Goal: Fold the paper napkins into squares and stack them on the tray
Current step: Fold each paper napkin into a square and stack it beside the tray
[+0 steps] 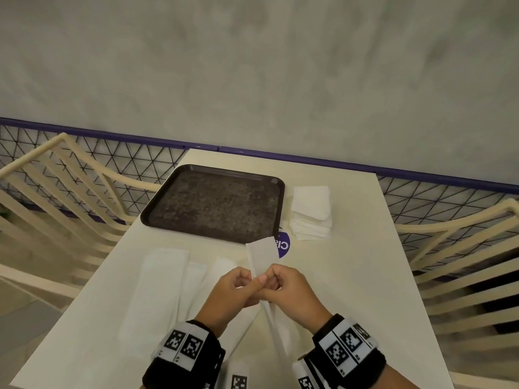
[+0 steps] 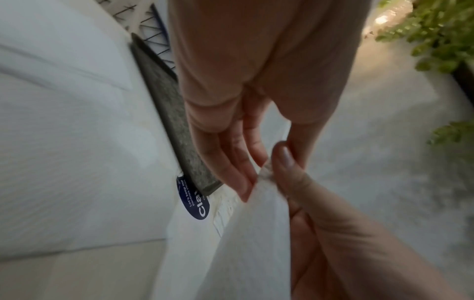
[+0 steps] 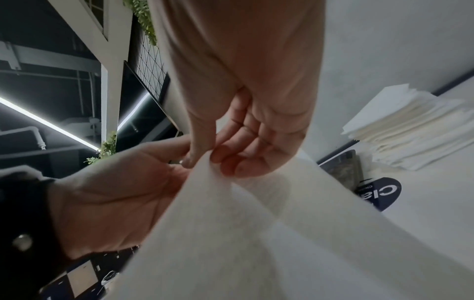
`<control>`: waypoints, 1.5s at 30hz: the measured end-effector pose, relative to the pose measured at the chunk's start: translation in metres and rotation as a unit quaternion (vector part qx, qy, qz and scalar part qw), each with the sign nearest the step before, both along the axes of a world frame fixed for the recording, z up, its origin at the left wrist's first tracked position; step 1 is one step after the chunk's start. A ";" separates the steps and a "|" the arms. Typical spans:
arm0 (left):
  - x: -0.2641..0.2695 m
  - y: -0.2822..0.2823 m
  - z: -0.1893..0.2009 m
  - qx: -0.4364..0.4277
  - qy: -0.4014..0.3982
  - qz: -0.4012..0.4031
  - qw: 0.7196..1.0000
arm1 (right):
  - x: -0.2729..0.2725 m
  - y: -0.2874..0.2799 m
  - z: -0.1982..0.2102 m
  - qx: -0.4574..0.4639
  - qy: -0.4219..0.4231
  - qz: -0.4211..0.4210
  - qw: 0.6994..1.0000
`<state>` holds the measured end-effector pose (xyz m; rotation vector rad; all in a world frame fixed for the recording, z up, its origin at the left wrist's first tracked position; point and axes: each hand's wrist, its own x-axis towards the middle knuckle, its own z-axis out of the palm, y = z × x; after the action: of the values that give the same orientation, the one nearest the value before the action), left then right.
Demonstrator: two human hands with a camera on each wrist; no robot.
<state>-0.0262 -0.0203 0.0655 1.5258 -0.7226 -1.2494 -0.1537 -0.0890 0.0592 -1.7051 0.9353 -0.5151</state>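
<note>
A long white napkin (image 1: 262, 255) folded into a narrow strip is held up above the table's near half, its upper end standing over the tray's front edge and its lower end trailing toward me. My left hand (image 1: 248, 282) and right hand (image 1: 271, 279) pinch it side by side near its middle. In the left wrist view my left fingers (image 2: 238, 178) grip the napkin (image 2: 251, 233) edge against the right thumb. The right wrist view shows my right fingertips (image 3: 218, 156) pinching the napkin (image 3: 256, 223). The dark tray (image 1: 213, 203) holds nothing.
A pile of white napkins (image 1: 311, 211) lies right of the tray. Unfolded napkins (image 1: 160, 290) lie flat on the cream table (image 1: 351, 290) at my left. A round blue sticker (image 1: 283, 245) sits by the tray's corner. Cream chairs (image 1: 56, 197) flank the table; a mesh fence runs behind.
</note>
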 end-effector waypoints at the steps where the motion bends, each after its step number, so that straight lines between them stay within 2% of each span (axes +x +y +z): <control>1: 0.001 0.002 0.001 0.001 0.027 -0.011 1.000 | -0.001 0.000 -0.001 0.017 -0.008 0.006 1.000; 5: 0.005 0.007 -0.002 0.002 0.091 -0.036 0.995 | -0.006 -0.002 -0.003 0.079 -0.022 0.018 0.996; 12: 0.009 0.009 -0.006 0.020 0.106 -0.032 0.994 | -0.011 0.001 0.001 0.188 -0.052 0.030 0.980; 16: 0.015 0.009 -0.008 0.039 0.083 0.007 0.996 | -0.015 -0.001 0.005 0.197 -0.055 0.007 0.979; 20: 0.040 0.013 -0.030 0.105 0.002 0.078 0.991 | -0.025 -0.011 0.009 0.194 -0.053 -0.037 0.979; 22: 0.053 0.017 -0.049 0.148 -0.089 0.083 0.981 | -0.030 -0.013 0.012 0.203 -0.065 -0.057 0.975; 24: 0.062 0.021 -0.066 0.199 -0.202 0.043 0.958 | -0.032 -0.015 0.016 0.216 -0.082 -0.068 0.970; 27: 0.062 0.027 -0.074 0.257 -0.318 0.020 0.912 | -0.032 -0.014 0.020 0.239 -0.099 -0.071 0.963; 29: 0.054 0.026 -0.065 0.218 -0.381 0.032 0.898 | -0.030 -0.012 0.023 0.260 -0.117 -0.070 0.956; 30: 0.050 0.024 -0.058 0.167 -0.390 0.029 0.905 | -0.030 -0.011 0.024 0.271 -0.131 -0.067 0.951; 31: 0.042 0.022 -0.041 0.122 -0.334 0.011 0.934 | -0.029 -0.010 0.026 0.282 -0.146 -0.063 0.946; 32: 0.035 0.019 -0.026 0.091 -0.240 -0.019 0.966 | -0.028 -0.009 0.028 0.292 -0.161 -0.059 0.941; 33: 0.029 0.018 -0.010 0.084 -0.132 -0.054 0.986 | -0.027 -0.009 0.029 0.299 -0.174 -0.057 0.937; 34: 0.024 0.018 0.002 0.077 -0.031 -0.091 0.992 | -0.027 -0.009 0.030 0.303 -0.183 -0.056 0.934; 36: 0.019 0.017 0.019 0.055 0.080 -0.126 0.987 | -0.027 -0.010 0.031 0.306 -0.191 -0.055 0.931; 38: 0.017 0.016 0.027 0.010 0.069 -0.105 0.992 | -0.027 -0.010 0.032 0.304 -0.189 -0.057 0.932; 41: 0.018 0.015 0.027 -0.028 -0.030 -0.052 0.998 | -0.032 -0.009 0.033 0.307 -0.186 -0.031 0.933; 45: 0.020 0.017 0.030 -0.045 -0.019 -0.051 0.997 | -0.036 -0.006 0.035 0.279 -0.142 0.033 0.949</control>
<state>-0.0058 -0.0030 0.0950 1.4573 -0.8800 -1.2480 -0.1896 -0.0952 0.0940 -1.1105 0.7230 -0.3910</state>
